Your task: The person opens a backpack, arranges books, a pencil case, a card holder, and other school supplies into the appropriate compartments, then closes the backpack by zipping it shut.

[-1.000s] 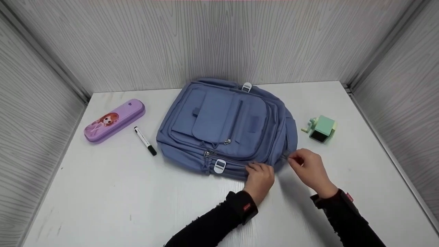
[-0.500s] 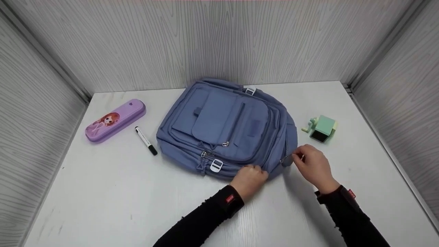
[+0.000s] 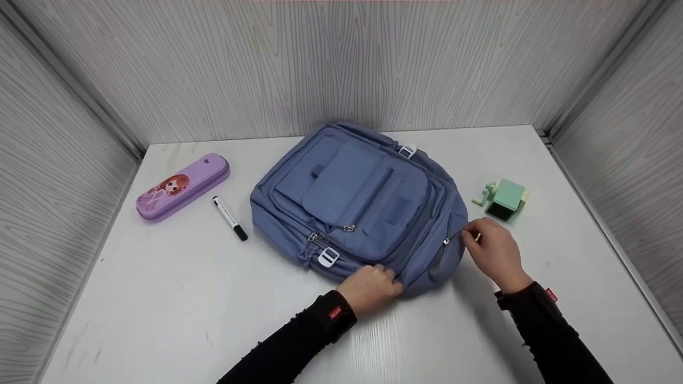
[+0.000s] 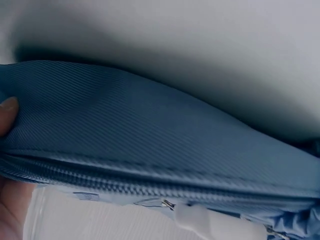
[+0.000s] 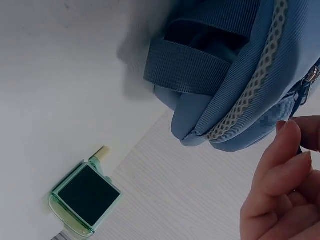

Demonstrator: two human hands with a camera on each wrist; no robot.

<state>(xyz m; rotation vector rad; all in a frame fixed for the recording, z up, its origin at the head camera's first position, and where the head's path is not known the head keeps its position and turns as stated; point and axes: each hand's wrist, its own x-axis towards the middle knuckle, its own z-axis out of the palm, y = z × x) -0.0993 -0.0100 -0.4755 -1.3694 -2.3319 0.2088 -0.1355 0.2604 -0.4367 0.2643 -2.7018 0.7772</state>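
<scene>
A blue backpack point(image 3: 368, 197) lies on the table with its pocketed front facing up. My left hand point(image 3: 371, 290) grips its near edge; in the left wrist view the thumb point(image 4: 7, 116) presses the fabric above a zipper point(image 4: 125, 182), with fingers below. At the bag's right side, my right hand point(image 3: 493, 250) pinches the pull of a zipper, and the metal slider point(image 3: 446, 241) shows just left of the fingertips. The right wrist view has the dark zipper pull point(image 5: 301, 97) between thumb and finger, beside a webbing strap point(image 5: 187, 65).
A green hand-crank pencil sharpener point(image 3: 507, 197) stands right of the bag. To the left lie a white marker with a black cap point(image 3: 229, 217) and a purple pencil case point(image 3: 183, 186). Pale wood-grain panels point(image 3: 341, 64) wall the table at the back and both sides.
The backpack has turned clockwise and shifted slightly right. My left hand has moved left and toward me with its edge. My right hand, still at the zipper pull, has moved a little right and away.
</scene>
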